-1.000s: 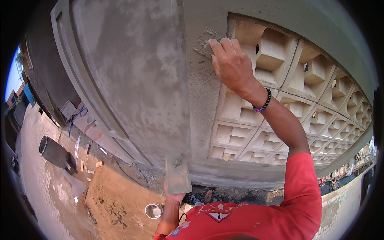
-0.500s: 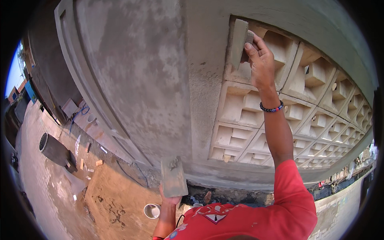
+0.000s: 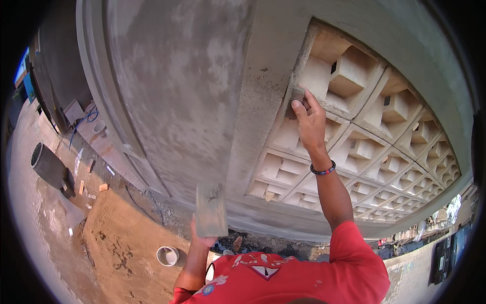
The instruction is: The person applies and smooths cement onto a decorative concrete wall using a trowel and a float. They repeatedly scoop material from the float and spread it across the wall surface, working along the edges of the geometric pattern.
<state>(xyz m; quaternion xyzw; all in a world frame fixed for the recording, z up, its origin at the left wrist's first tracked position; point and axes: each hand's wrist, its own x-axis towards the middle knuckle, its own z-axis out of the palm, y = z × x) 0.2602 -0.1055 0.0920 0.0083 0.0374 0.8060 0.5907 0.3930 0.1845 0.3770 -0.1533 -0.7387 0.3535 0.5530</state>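
Note:
My right hand [image 3: 311, 121] is raised, closed on a small hand float [image 3: 297, 96] at the left edge of the opening. Its fingers and thumb pinch the float's block-like handle. Much of the float's plate is hard to make out against the grey edge. Beside it, pale ventilation blocks [image 3: 349, 73] fill the opening in a grid. Low on the left, my left hand [image 3: 203, 238] grips a flat rectangular plastering float [image 3: 211, 218] from its lower end. A small lump of grey mortar [image 3: 216, 193] lies on its face, slightly blurred.
Grey plastered wall [image 3: 177, 91] rises ahead, with a raised moulding [image 3: 104, 86] at left. Below are a sand pile [image 3: 111, 243], a white bucket [image 3: 167, 256] and a dark barrel [image 3: 48, 164]. Wood scraps [image 3: 104, 187] litter the ground. A dark ditch [image 3: 283, 247] runs along the wall's foot.
My right hand has moved down the opening's left edge with the small float, uncovering the top corner block. My left hand still holds the larger float low. The whole view has shifted somewhat.

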